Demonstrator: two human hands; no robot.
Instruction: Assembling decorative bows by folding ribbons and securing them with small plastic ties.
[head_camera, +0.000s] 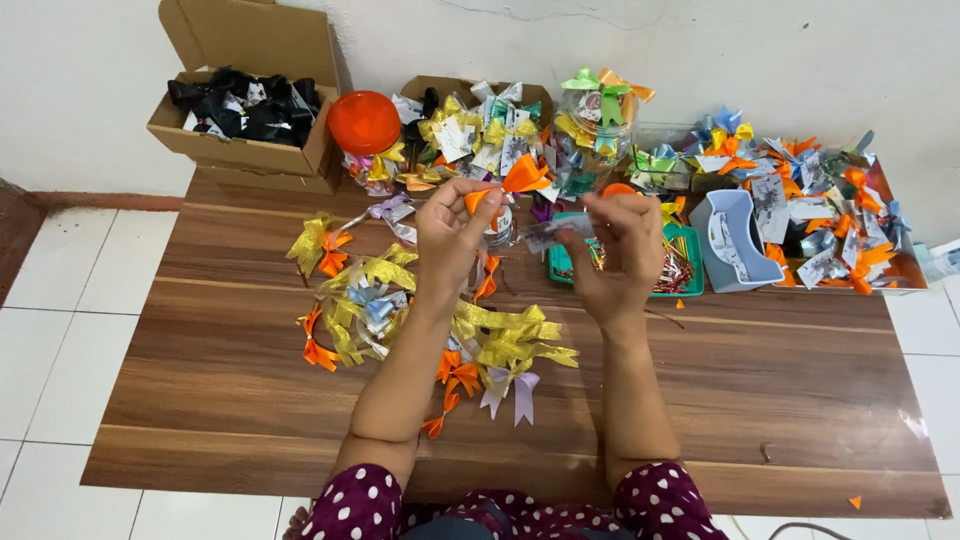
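Head view: left hand pinches orange bow at fingertips; right hand, level beside it, pinches clear wrapper; bow nearer left.

bows on table, boxes and jars behind them

The left hand pinches a small orange bow of glossy satin ribbon. The right hand grips a thin, shiny, clear plastic strip. On the low brown table of smooth wood-grain laminate lies a heap of glittery gold, metallic-looking ribbon bows. At far left stands a matt brown cardboard box of glossy black bows. Beside it a jar carries a glossy orange plastic lid. At right sits a smooth pale-blue plastic holder.
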